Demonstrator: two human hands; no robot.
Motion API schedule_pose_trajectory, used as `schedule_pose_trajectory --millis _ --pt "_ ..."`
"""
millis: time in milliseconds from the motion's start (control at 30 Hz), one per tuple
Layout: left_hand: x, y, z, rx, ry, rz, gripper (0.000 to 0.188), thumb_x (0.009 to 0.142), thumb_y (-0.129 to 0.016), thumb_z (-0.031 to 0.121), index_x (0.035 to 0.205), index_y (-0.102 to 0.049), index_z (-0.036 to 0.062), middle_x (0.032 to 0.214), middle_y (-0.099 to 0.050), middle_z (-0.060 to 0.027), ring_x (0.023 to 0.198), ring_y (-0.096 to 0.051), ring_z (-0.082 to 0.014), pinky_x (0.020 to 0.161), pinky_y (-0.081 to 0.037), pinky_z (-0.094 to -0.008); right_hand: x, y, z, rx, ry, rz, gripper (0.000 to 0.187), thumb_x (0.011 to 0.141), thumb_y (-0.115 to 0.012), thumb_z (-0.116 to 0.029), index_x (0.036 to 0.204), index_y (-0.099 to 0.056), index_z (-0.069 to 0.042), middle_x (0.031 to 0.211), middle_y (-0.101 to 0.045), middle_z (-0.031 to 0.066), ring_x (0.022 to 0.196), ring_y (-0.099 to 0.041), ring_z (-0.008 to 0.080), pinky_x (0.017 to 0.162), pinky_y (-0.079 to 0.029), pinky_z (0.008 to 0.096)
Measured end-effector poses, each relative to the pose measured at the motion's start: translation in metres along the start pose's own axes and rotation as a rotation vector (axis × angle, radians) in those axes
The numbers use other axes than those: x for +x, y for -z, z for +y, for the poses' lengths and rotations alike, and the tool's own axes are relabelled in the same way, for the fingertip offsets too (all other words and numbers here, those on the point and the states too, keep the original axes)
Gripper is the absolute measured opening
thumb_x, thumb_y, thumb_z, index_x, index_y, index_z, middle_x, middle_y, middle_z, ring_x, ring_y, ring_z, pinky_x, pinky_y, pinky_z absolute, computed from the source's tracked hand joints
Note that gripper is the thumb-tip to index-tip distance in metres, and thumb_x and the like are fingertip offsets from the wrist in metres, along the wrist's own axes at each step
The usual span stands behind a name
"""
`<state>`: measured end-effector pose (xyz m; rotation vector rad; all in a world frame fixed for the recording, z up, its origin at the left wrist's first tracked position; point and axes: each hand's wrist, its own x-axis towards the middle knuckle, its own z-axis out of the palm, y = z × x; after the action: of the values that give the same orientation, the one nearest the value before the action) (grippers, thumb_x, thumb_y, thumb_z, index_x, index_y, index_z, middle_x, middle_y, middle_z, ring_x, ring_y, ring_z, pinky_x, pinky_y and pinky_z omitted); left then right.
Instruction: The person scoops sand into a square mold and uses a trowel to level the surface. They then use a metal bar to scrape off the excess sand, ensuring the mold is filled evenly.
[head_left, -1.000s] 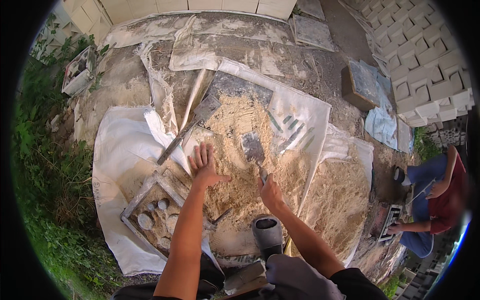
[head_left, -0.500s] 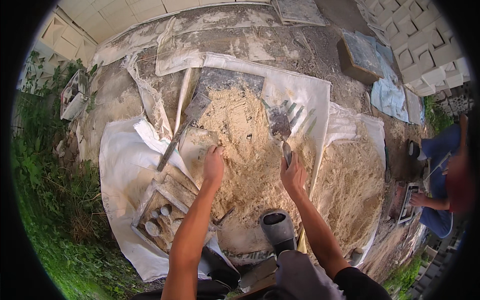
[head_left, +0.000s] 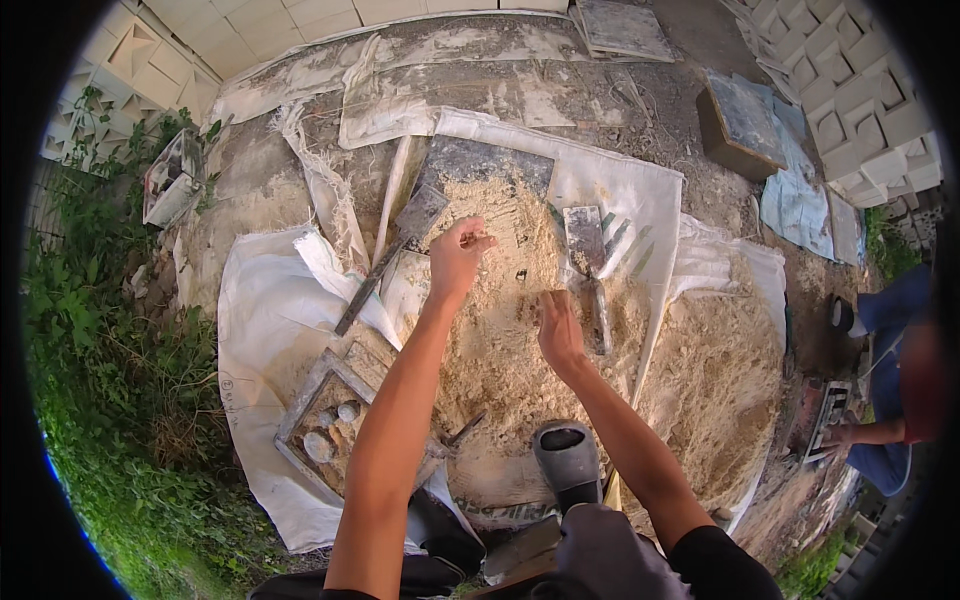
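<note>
My left hand (head_left: 460, 262) is over the far part of the sandy heap, fingers curled in; whatever may be inside them is hidden. Lower and to the right, my right hand (head_left: 560, 330) is closed just above the sand, with a small brownish bit at its fingertips that I cannot make out. A trowel (head_left: 584, 238) lies right of that hand, blade away from me, handle toward me, untouched. Pale, loose sandy material (head_left: 490, 350) spreads between my arms and partly covers a dark flat board (head_left: 535, 172). Left of my left hand lies a flat long-handled tool (head_left: 421, 208).
A wooden frame (head_left: 290, 425) holding several round lumps lies at lower left on white sacking (head_left: 255, 300). More sand (head_left: 710, 370) is heaped at right. Beyond are a box (head_left: 735, 130) and a block wall (head_left: 850, 90). Another person (head_left: 880, 400) works at far right.
My right hand has let go of the trowel, which now lies on the sand, and moved left. My left hand has moved farther away over the heap. The view has shifted slightly.
</note>
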<state>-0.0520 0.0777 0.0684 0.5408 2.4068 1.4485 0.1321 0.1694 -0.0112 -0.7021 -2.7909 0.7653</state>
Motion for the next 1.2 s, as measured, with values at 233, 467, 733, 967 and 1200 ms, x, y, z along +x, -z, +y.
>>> schedule_pose_trajectory --millis 233,467,733,967,1200 --pt "-0.041 0.002 -0.042 0.462 -0.029 -0.007 0.050 0.086 -0.060 0.028 0.127 -0.045 0.0046 0.135 -0.040 -0.0163 0.125 -0.036 -0.0378 0.102 -0.034 -0.0398 0.065 0.039 -0.040 0.394 0.026 0.139 0.022 0.081 -0.053 0.001 0.102 -0.056 0.000 0.093 -0.057 0.0213 0.080 -0.059 0.0360 0.070 -0.049 0.0407" --pt "-0.107 -0.003 -0.076 0.681 -0.045 -0.350 0.034 0.083 -0.052 0.006 0.117 -0.053 0.0028 0.129 -0.044 -0.0140 0.119 -0.042 -0.0338 0.096 -0.041 -0.0397 0.063 0.040 -0.045 0.346 0.089 -0.419 0.024 0.079 -0.061 -0.005 0.103 -0.058 -0.005 0.095 -0.055 0.0189 0.084 -0.061 0.0329 0.075 -0.051 0.0372" --pt "-0.119 0.005 -0.044 0.363 0.236 -0.318 0.024 0.086 -0.052 0.005 0.108 -0.057 -0.0016 0.106 -0.058 -0.0206 0.098 -0.056 -0.0342 0.084 -0.046 -0.0399 -0.070 0.016 -0.013 0.170 0.321 -0.476 0.036 0.078 -0.058 -0.005 0.113 -0.056 -0.015 0.115 -0.047 0.0107 0.090 -0.060 0.0295 0.074 -0.054 0.0377" --pt "-0.114 0.000 -0.057 0.270 0.209 -0.199 0.025 0.086 -0.060 0.023 0.102 -0.062 0.0027 0.098 -0.064 -0.0161 0.092 -0.060 -0.0279 0.081 -0.044 -0.0380 -0.090 0.020 -0.026 0.148 0.581 -0.643 0.028 0.086 -0.055 -0.015 0.112 -0.056 -0.009 0.107 -0.054 0.0098 0.100 -0.057 0.0263 0.076 -0.053 0.0354" --pt "-0.066 -0.015 -0.041 -0.003 0.337 -0.058 0.026 0.085 -0.062 0.023 0.103 -0.061 0.0037 0.096 -0.065 -0.0114 0.085 -0.061 -0.0208 0.073 -0.046 -0.0329 0.023 0.038 -0.060 0.595 -0.065 -0.086 0.026 0.078 -0.066 -0.005 0.102 -0.060 0.000 0.085 -0.064 0.0181 0.069 -0.063 0.0237 0.061 -0.050 0.0319"
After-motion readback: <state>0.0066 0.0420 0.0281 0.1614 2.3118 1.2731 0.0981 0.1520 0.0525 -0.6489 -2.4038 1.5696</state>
